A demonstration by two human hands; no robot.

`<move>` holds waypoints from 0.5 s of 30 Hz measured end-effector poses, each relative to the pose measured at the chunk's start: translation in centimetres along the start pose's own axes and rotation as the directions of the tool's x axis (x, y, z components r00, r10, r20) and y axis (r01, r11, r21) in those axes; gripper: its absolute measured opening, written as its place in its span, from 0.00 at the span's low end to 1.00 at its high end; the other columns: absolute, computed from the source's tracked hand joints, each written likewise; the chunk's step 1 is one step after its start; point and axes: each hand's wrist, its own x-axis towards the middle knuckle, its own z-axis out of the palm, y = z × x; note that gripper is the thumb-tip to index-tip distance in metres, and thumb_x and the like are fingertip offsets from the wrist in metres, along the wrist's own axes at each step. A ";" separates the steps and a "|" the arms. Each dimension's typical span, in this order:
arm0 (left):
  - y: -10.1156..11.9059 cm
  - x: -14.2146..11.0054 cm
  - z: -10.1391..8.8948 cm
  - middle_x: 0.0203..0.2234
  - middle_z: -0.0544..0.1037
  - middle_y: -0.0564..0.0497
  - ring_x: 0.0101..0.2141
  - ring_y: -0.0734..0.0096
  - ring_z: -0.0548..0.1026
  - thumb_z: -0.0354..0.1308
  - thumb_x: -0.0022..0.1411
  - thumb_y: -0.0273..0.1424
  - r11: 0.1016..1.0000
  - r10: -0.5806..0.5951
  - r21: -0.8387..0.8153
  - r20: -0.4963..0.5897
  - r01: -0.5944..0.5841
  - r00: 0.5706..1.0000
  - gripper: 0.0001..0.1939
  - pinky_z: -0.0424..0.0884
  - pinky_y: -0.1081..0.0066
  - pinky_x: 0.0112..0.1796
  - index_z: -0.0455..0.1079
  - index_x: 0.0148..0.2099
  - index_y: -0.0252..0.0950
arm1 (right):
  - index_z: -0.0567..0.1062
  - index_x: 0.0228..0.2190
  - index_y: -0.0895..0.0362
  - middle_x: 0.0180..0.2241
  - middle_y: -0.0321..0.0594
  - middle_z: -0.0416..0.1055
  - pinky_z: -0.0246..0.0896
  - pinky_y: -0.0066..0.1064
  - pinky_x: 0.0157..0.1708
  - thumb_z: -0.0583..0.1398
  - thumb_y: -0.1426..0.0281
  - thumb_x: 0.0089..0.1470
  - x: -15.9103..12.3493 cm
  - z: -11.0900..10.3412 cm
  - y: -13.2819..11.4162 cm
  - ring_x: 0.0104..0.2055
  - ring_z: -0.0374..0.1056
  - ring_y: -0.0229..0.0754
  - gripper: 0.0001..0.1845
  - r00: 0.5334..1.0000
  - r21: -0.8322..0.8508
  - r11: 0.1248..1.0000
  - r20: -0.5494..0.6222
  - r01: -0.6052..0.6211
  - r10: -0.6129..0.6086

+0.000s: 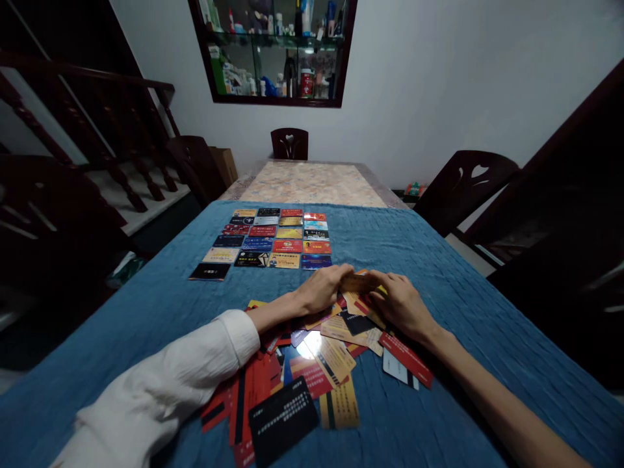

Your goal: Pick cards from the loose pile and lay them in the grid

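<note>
Between my two hands, at the far side of a loose heap of plastic cards, a tan card (359,283) is held by its ends. My left hand (324,286) has its fingers closed on the left end. On the opposite end my right hand (400,300) grips with thumb and fingers. Below them spreads the heap, with a black card (283,421), a gold card (340,404) and a red card (251,390) among several others. Whether more than one card is in my hands, I cannot tell.
Beyond the heap at left, several cards lie in rows, a black card (209,271) nearest. A blue cloth (414,260) covers the near table; a patterned tabletop (312,183) shows behind. Dark chairs (475,179) stand around it, and a glass-shelved cabinet (277,52) is in the wall.
</note>
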 end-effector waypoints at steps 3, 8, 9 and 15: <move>-0.2 0.1 0.3 0.42 0.76 0.45 0.42 0.65 0.75 0.48 0.55 0.16 1.000 -0.013 -0.013 -0.024 0.013 1.000 0.22 0.70 0.68 0.43 0.64 0.51 0.33 | 0.69 0.53 0.55 0.41 0.46 0.77 0.65 0.45 0.45 0.56 0.70 0.60 0.0 0.3 0.1 0.41 0.72 0.49 0.19 1.000 -0.012 1.000 0.000 0.001 -0.001; -0.4 0.2 0.5 0.41 0.77 0.47 0.41 0.66 0.75 0.49 0.53 0.16 0.998 -0.033 -0.056 -0.055 0.030 0.998 0.22 0.71 0.68 0.43 0.65 0.50 0.34 | 0.67 0.54 0.53 0.44 0.47 0.76 0.63 0.46 0.45 0.57 0.69 0.60 0.0 0.6 0.3 0.44 0.72 0.51 0.20 0.999 -0.038 0.999 -0.025 0.020 -0.021; -0.4 0.2 0.4 0.40 0.77 0.47 0.40 0.66 0.75 0.49 0.53 0.16 0.997 -0.041 -0.063 -0.061 0.037 0.997 0.22 0.70 0.68 0.42 0.65 0.50 0.34 | 0.67 0.54 0.53 0.44 0.46 0.76 0.62 0.46 0.45 0.57 0.69 0.60 0.0 0.6 0.3 0.44 0.72 0.51 0.20 0.999 -0.054 0.998 -0.023 0.024 -0.025; 0.0 0.0 -0.1 0.40 0.77 0.47 0.39 0.67 0.75 0.49 0.53 0.15 0.994 -0.062 -0.089 -0.072 0.056 0.995 0.21 0.70 0.69 0.42 0.66 0.50 0.33 | 0.67 0.54 0.56 0.47 0.53 0.71 0.64 0.45 0.43 0.57 0.69 0.59 0.1 0.4 0.3 0.47 0.68 0.54 0.21 0.992 -0.175 0.981 -0.074 0.088 -0.103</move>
